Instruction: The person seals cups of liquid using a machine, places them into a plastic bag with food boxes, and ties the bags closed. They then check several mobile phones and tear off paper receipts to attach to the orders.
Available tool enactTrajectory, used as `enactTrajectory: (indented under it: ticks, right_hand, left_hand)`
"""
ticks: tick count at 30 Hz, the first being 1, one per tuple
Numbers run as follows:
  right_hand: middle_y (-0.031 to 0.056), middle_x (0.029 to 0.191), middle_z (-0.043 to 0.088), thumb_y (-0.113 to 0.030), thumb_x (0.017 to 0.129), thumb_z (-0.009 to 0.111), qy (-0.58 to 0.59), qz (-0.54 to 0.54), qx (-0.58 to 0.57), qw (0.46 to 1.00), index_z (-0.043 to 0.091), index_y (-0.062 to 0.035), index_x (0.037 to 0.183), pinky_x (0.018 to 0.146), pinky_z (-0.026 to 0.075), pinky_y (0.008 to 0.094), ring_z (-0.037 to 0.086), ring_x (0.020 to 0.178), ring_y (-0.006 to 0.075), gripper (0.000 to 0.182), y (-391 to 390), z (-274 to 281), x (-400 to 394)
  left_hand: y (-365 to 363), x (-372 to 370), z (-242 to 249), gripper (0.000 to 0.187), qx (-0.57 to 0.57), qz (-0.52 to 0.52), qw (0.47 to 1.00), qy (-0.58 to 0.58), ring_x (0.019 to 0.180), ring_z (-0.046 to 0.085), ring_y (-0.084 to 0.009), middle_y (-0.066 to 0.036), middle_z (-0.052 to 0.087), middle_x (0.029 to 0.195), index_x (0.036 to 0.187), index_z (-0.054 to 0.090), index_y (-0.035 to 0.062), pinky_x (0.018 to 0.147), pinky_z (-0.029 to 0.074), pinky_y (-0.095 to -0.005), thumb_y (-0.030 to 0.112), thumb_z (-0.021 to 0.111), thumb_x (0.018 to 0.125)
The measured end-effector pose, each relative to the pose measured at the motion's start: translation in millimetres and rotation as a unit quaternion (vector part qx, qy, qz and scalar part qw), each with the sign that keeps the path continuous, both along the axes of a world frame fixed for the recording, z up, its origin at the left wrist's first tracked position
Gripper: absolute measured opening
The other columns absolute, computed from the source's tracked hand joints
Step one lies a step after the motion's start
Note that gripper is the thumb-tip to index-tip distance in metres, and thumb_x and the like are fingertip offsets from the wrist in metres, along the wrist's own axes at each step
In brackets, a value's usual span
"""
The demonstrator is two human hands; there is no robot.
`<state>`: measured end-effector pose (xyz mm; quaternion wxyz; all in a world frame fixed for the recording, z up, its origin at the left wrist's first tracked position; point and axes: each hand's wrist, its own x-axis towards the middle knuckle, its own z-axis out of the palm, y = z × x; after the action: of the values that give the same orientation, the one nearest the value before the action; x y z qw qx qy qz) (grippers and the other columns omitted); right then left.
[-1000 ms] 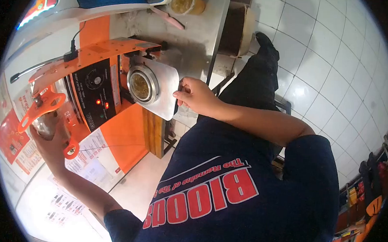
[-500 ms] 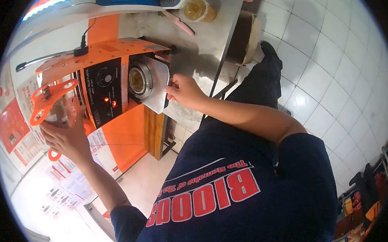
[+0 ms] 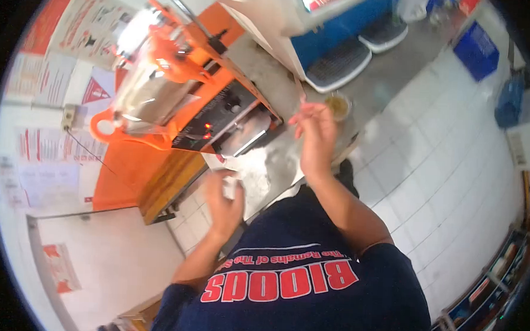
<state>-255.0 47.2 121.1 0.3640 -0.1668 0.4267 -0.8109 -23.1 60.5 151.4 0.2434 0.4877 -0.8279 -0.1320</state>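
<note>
The orange cup sealing machine [image 3: 220, 113] stands on the metal counter, its red lights lit and its silver tray [image 3: 245, 135] pushed in. A roll of clear film [image 3: 152, 98] is mounted at its side. My left hand [image 3: 223, 202] is in front of the machine, fingers curved and apart from the thumb, with nothing clearly in it. My right hand [image 3: 317, 138] reaches over the counter, its fingers closed around a slim pink knife [image 3: 303, 97]; motion blurs the grip. Beside those fingers stands a clear cup [image 3: 338, 105] of yellowish contents.
A white and blue drink dispenser [image 3: 318, 40] with dark drip trays [image 3: 340, 65] stands behind the cup. A blue container [image 3: 477, 52] is at the far right. Printed sheets [image 3: 48, 180] cover the wall at left. White floor tiles [image 3: 407, 166] lie beyond the counter.
The machine's tray, previously out with a cup in it, has gone in. My right hand has left it for the pink knife. My left hand has come away from the film side. The view has turned.
</note>
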Motion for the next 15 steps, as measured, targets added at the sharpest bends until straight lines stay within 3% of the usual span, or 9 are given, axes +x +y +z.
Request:
enactTrajectory:
  ticks: [1, 3, 5, 6, 7, 8, 11, 13, 15]
  right_hand:
    - [0.0082, 0.087, 0.068, -0.009, 0.095, 0.056, 0.067, 0.004, -0.059, 0.996, 0.059, -0.0040, 0.106, 0.065, 0.044, 0.0242, 0.057, 0.071, 0.0102, 0.013, -7.1, 45.1, -14.3]
    - [0.0092, 0.088, 0.067, -0.011, 0.097, 0.054, 0.184, 0.027, -0.159, 0.970, 0.062, -0.0037, 0.100, 0.076, 0.048, 0.0290, 0.060, 0.078, 0.0135, 0.010, -33.3, 133.2, -32.0]
    - [0.0104, 0.086, 0.066, -0.012, 0.099, 0.053, 0.268, 0.070, -0.206, 0.938, 0.062, -0.0025, 0.093, 0.086, 0.050, 0.0346, 0.062, 0.082, 0.0179, 0.015, -92.4, 190.5, -32.1]
    - [0.0112, 0.085, 0.065, -0.013, 0.100, 0.052, 0.300, 0.093, -0.211, 0.926, 0.062, -0.0015, 0.089, 0.090, 0.050, 0.0374, 0.062, 0.083, 0.0202, 0.018, -131.7, 209.9, -32.4]
    - [0.0163, 0.122, 0.050, -0.036, 0.096, 0.056, 0.348, 0.179, -0.178, 0.903, 0.044, -0.0010, 0.123, 0.106, 0.037, 0.0386, 0.046, 0.116, 0.0276, 0.047, -180.2, 218.2, -38.3]
    - [0.0214, 0.159, 0.035, -0.060, 0.091, 0.060, 0.394, 0.259, -0.143, 0.870, 0.026, -0.0006, 0.157, 0.122, 0.025, 0.0398, 0.031, 0.149, 0.0350, 0.095, -229.8, 223.0, -43.2]
    - [0.0223, 0.147, 0.049, -0.059, 0.089, 0.064, 0.490, 0.117, 0.016, 0.864, 0.042, 0.0016, 0.148, 0.115, 0.032, 0.0425, 0.043, 0.139, 0.0331, 0.087, -346.5, 247.9, -13.4]
    - [0.0229, 0.139, 0.058, -0.058, 0.087, 0.066, 0.498, 0.070, 0.066, 0.862, 0.052, 0.0030, 0.141, 0.110, 0.037, 0.0443, 0.051, 0.133, 0.0318, 0.083, -407.6, 258.8, 3.9]
    - [0.0222, 0.135, 0.060, -0.058, 0.086, 0.067, 0.473, 0.186, 0.020, 0.861, 0.054, 0.0028, 0.139, 0.106, 0.039, 0.0458, 0.053, 0.129, 0.0344, 0.082, -406.1, 293.2, -0.6]
  left_hand:
    - [-3.0, 2.7, -39.5, 0.031, 0.223, 0.073, 0.966, 0.109, 0.091, 0.060, -0.0190, -0.012, 0.065, 0.107, 0.112, 0.063, 0.0005, 0.073, 0.045, -0.0304, 0.010, 0.070, 0.083]
    - [-24.0, -3.3, -90.9, 0.035, 0.535, 0.176, 0.727, 0.392, 0.092, 0.063, -0.0188, -0.011, 0.064, 0.109, 0.121, 0.056, -0.0029, 0.077, 0.050, -0.0293, 0.013, 0.068, 0.092]
    - [-47.5, -20.1, -124.5, 0.036, 0.543, 0.144, 0.535, 0.631, 0.097, 0.066, -0.0243, -0.012, 0.063, 0.113, 0.125, 0.050, -0.0041, 0.088, 0.054, -0.0315, 0.015, 0.063, 0.098]
    - [-60.9, -24.6, -140.8, 0.031, 0.501, 0.114, 0.501, 0.696, 0.103, 0.067, -0.0276, -0.014, 0.061, 0.116, 0.123, 0.051, -0.0041, 0.095, 0.056, -0.0334, 0.017, 0.060, 0.102]
    - [-69.6, -29.5, -146.8, 0.031, 0.492, 0.110, 0.491, 0.711, 0.103, 0.067, -0.0276, -0.014, 0.061, 0.116, 0.123, 0.051, -0.0041, 0.095, 0.056, -0.0334, 0.017, 0.060, 0.102]
    - [-77.6, -35.0, -149.3, 0.030, 0.468, 0.122, 0.457, 0.746, 0.104, 0.067, -0.0271, -0.015, 0.061, 0.115, 0.122, 0.051, -0.0038, 0.094, 0.057, -0.0333, 0.017, 0.059, 0.103]
    - [-85.5, -47.4, -155.6, 0.029, 0.418, 0.134, 0.407, 0.801, 0.103, 0.066, -0.0248, -0.013, 0.061, 0.114, 0.121, 0.051, -0.0014, 0.090, 0.060, -0.0310, 0.018, 0.060, 0.103]
    - [-91.8, -49.0, -155.8, 0.032, 0.383, 0.127, 0.435, 0.805, 0.100, 0.066, -0.0226, -0.010, 0.062, 0.114, 0.121, 0.051, 0.0010, 0.090, 0.060, -0.0302, 0.019, 0.065, 0.099]
    - [-95.3, -50.9, -154.1, 0.036, 0.369, 0.131, 0.441, 0.808, 0.099, 0.066, -0.0210, -0.009, 0.062, 0.114, 0.122, 0.051, 0.0021, 0.090, 0.059, -0.0302, 0.021, 0.068, 0.097]
